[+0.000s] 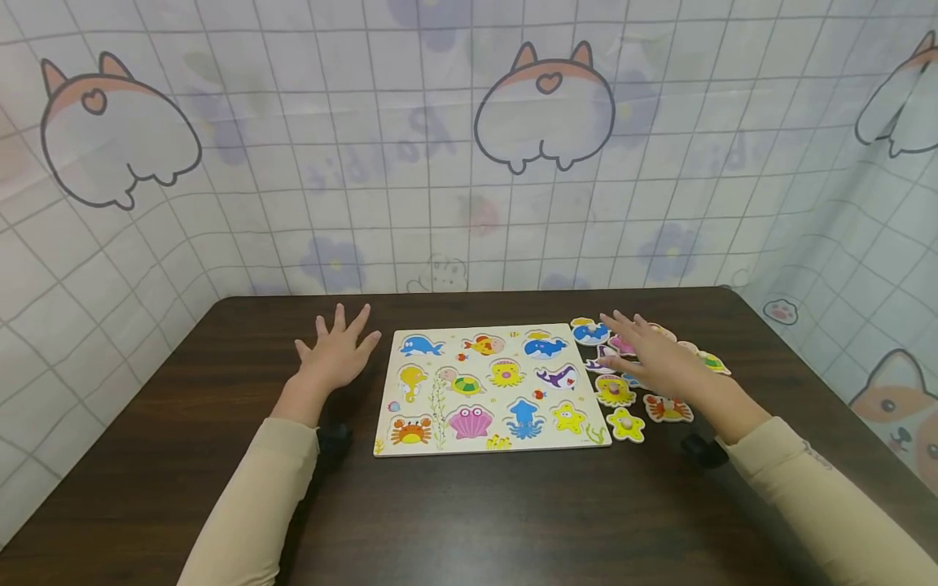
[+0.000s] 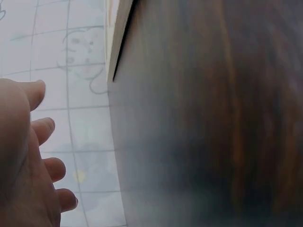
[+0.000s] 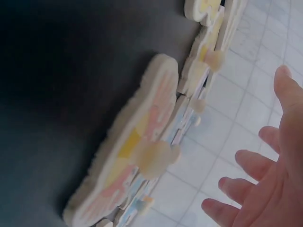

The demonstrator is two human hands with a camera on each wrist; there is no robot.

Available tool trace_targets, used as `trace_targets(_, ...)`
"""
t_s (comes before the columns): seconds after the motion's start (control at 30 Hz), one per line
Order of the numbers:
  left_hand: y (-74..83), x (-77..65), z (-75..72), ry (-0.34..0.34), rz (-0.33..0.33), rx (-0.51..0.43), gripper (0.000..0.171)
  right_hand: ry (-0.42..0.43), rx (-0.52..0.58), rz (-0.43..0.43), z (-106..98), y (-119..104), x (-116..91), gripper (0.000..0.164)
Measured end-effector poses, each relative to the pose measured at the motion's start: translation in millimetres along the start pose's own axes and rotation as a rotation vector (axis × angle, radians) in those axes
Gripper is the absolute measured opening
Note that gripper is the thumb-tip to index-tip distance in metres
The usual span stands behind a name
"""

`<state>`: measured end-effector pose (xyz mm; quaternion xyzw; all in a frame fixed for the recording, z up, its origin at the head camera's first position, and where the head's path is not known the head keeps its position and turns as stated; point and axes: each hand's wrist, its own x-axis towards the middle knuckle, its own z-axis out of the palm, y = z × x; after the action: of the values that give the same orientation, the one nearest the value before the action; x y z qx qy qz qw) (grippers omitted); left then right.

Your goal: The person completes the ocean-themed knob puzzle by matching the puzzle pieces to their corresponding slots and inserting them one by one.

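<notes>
A pale wooden puzzle board point(image 1: 479, 391) with printed sea animals lies flat mid-table. Just left of it, my left hand point(image 1: 333, 354) hovers with its fingers spread and holds nothing. My right hand point(image 1: 655, 358) is stretched above a cluster of loose puzzle pieces at the board's right side, also holding nothing. Among them are a yellow star piece point(image 1: 626, 425), an octopus piece point(image 1: 614, 391), a crab piece point(image 1: 668, 408) and a blue whale piece point(image 1: 590, 332). Round knobs stand on the pieces in the right wrist view. Some pieces are partly hidden under the right hand.
Everything lies on a dark wooden table point(image 1: 469, 521). A white gridded cloth point(image 1: 381, 220) with cartoon prints hangs behind and at both sides. A turtle piece point(image 1: 712, 363) lies at the cluster's right end.
</notes>
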<state>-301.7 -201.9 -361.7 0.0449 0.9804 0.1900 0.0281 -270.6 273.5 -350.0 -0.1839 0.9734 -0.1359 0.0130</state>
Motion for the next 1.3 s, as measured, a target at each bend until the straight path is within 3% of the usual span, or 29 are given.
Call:
trace_targets(0.6,1.5,-4.0,12.8,-0.088,0.145,-0.013,0.068,0.021,0.066,-0.078,6,-2,-14,0.071)
trace_targets(1.0,-2.5,-6.9,17.7,-0.130,0.176,-0.002,0.069,0.036,0.052,-0.066,7,-6,-17,0.056)
trace_targets(1.3,-7.8,-7.7,23.5,-0.204,0.189,-0.060,0.070,0.035,0.167,-0.096,7,-2,-12,0.037)
